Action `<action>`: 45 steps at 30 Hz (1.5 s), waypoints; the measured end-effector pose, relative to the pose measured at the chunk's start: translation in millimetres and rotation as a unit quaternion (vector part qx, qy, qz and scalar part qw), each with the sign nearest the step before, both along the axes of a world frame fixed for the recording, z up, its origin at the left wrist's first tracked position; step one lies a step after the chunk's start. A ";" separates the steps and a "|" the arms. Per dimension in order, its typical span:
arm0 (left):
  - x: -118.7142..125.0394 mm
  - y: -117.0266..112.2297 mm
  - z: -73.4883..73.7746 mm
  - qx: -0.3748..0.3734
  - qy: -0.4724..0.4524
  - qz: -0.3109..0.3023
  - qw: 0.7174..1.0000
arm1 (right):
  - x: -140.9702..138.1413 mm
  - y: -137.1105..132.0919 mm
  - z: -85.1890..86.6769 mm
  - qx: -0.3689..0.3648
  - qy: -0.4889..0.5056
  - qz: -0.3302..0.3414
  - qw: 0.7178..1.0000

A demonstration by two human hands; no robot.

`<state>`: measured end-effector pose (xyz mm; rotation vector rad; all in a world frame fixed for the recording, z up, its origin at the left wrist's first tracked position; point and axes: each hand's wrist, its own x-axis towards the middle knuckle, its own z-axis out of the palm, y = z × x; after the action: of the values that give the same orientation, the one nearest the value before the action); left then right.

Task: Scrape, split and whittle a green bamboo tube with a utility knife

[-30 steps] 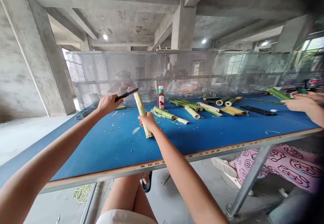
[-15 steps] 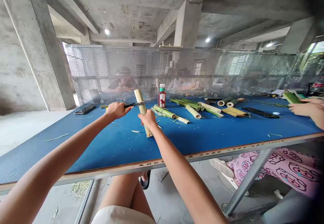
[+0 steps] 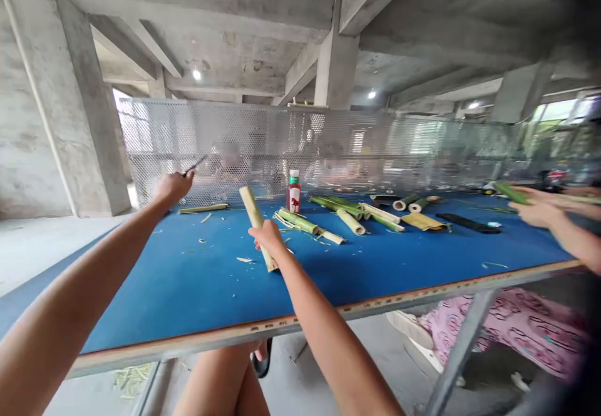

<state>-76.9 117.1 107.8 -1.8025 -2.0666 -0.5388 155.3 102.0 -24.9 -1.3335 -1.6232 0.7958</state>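
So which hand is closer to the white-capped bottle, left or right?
Right. The right hand, gripping a peeled bamboo piece, is in front and slightly left of the white-capped bottle; the left hand, holding a knife, is farther off to its left.

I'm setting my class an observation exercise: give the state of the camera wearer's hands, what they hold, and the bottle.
Left hand: closed on the knife
Knife: raised, apart from the bamboo piece
Right hand: closed around the bamboo piece
Bamboo piece: tilted
Bottle: upright, capped
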 end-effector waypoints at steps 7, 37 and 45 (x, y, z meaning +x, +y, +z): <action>49.8 -34.9 -36.8 0.006 0.072 -0.033 0.997 | 8.5 6.8 -5.5 0.010 0.080 0.001 0.997; 96.1 8.5 -51.9 -0.027 0.137 -0.097 0.985 | 12.7 4.6 -1.2 -0.073 0.180 0.002 0.981; 71.6 -15.1 -58.9 -0.044 0.191 -0.158 0.968 | 11.7 -7.4 3.5 -0.186 0.273 0.140 0.933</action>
<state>-5.3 102.0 48.9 -2.1088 -1.5801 -0.1570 167.1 94.6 -21.4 -0.9981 -1.2570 1.5567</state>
